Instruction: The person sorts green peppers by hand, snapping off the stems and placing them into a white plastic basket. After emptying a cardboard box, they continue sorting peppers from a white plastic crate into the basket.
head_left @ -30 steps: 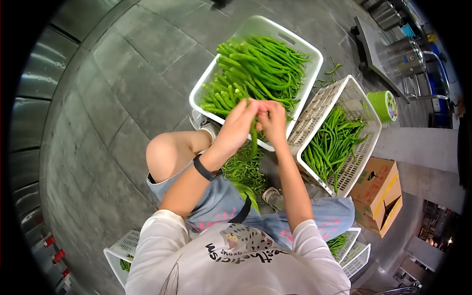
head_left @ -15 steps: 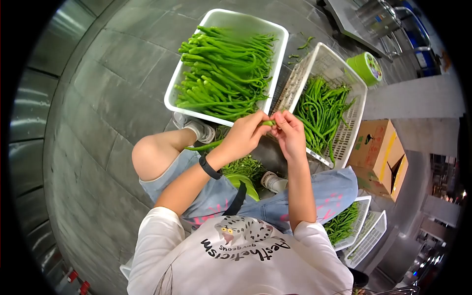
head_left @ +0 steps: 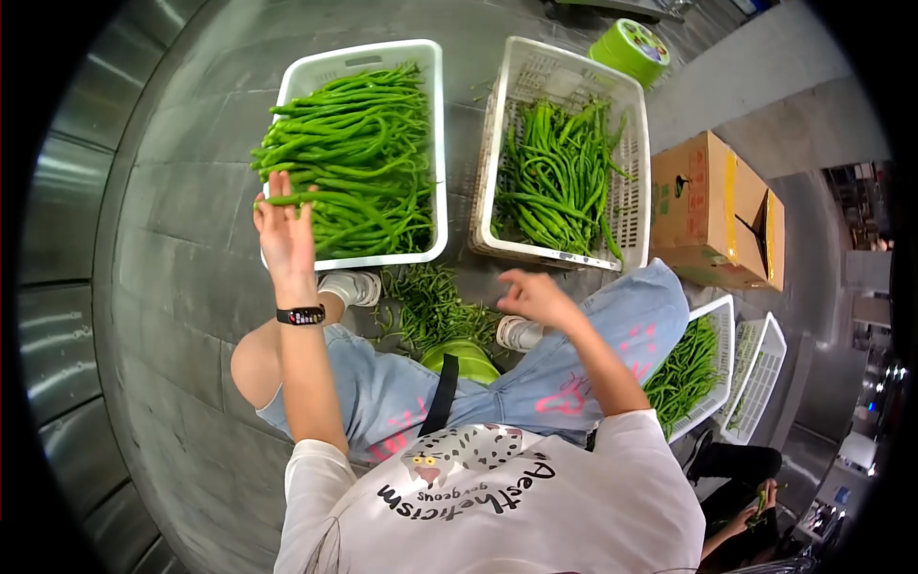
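My left hand, with a dark band on its wrist, is at the left end of the long green peppers in the white basket. A green pepper lies across its fingers and is held there. My right hand hovers above my knee, in front of the second basket. Its index finger and thumb stand apart, the other fingers are curled, and nothing shows between them. That second basket holds a looser heap of green peppers.
Green scraps are heaped over a green container between my legs. A cardboard box and a green tub stand at the right. Lower right are more pepper baskets and another person's hands.
My hands were together around a pepper and have parted. My left hand has moved left to the pepper basket with a pepper; my right hand has lowered. The view has shifted.
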`<state>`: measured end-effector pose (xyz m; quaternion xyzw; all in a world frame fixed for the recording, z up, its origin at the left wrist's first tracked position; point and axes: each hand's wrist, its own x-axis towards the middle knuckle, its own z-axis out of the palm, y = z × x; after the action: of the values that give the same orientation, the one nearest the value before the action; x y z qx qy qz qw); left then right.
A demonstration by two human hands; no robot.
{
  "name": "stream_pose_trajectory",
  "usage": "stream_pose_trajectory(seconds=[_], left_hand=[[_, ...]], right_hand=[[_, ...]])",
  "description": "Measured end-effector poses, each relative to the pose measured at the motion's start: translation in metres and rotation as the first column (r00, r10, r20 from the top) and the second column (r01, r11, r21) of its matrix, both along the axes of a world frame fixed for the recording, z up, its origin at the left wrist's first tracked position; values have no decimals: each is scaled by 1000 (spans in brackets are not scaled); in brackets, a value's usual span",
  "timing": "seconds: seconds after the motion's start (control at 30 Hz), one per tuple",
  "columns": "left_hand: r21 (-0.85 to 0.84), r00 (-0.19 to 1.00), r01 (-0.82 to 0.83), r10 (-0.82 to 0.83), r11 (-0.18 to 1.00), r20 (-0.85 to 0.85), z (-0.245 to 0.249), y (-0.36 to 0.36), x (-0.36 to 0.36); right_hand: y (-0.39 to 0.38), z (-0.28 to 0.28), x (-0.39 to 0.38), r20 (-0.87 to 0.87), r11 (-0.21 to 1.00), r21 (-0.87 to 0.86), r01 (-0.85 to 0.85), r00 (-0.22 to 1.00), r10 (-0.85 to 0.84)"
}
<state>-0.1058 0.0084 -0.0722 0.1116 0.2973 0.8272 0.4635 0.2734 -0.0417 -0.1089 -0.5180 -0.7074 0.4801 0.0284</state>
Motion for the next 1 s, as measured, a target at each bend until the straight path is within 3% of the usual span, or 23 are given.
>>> stream_pose_trajectory(seconds=[0.07, 0.13, 0.2, 0.23, 0.33, 0.37, 0.43, 0.47, 0.5, 0.6, 0.7, 0.8, 0.87, 0.93, 1.0], left_hand=[[-52, 1000, 6, -7, 999, -14, -35, 9, -18], [-141, 1000, 1, 1, 990, 10, -74, 17, -33], [-277, 990, -139, 129, 951, -54, -133, 18, -51], [-346, 989, -122, 83, 930, -125, -145, 12, -57], [-590, 859, -433, 113, 681, -499, -154, 12, -60], [-602, 793, -438, -28, 667, -608, -144, 8, -59], [-456, 368, -662, -271, 596, -889, -131, 9, -51], [-342, 113, -737, -393, 583, -913, -125, 9, -45], [-325, 70, -713, -399, 621, -914, -114, 10, -37], [-262, -79, -694, -432, 671, -898, -90, 9, -12], [-186, -154, -665, -377, 723, -913, -66, 12, 4], [-28, -308, -582, -252, 812, -918, -32, 17, 20], [25, -342, -524, -183, 851, -922, -13, 20, 39], [65, -389, -441, -125, 895, -913, -4, 23, 57], [96, -418, -344, -61, 934, -906, 10, 23, 84]], right_hand=[[26, 0, 25, 43, 985, 112, 133, 989, -138], [58, -11, 49, 56, 895, 371, 247, 956, -287], [95, -35, 70, 93, 852, 408, 328, 914, -396], [114, -56, 79, 196, 859, 443, 255, 908, -370], [145, -127, 85, 453, 880, 475, 7, 855, -251], [148, -136, 78, 555, 943, 331, -27, 814, -171], [138, -152, 61, 726, 969, 218, -116, 682, -82], [133, -145, 52, 794, 973, 156, -173, 608, -20], [135, -191, 57, 848, 929, 258, -266, 522, -86], [147, -191, 56, 861, 957, 174, -232, 507, -34], [152, -152, 64, 773, 971, 147, -189, 635, 6], [163, -118, 78, 691, 983, 128, -133, 723, 8], [175, -103, 99, 521, 992, 97, -86, 853, 23], [182, -63, 105, 218, 972, -167, 167, 967, -129], [182, -19, 105, 92, 912, -259, 317, 949, -303]])
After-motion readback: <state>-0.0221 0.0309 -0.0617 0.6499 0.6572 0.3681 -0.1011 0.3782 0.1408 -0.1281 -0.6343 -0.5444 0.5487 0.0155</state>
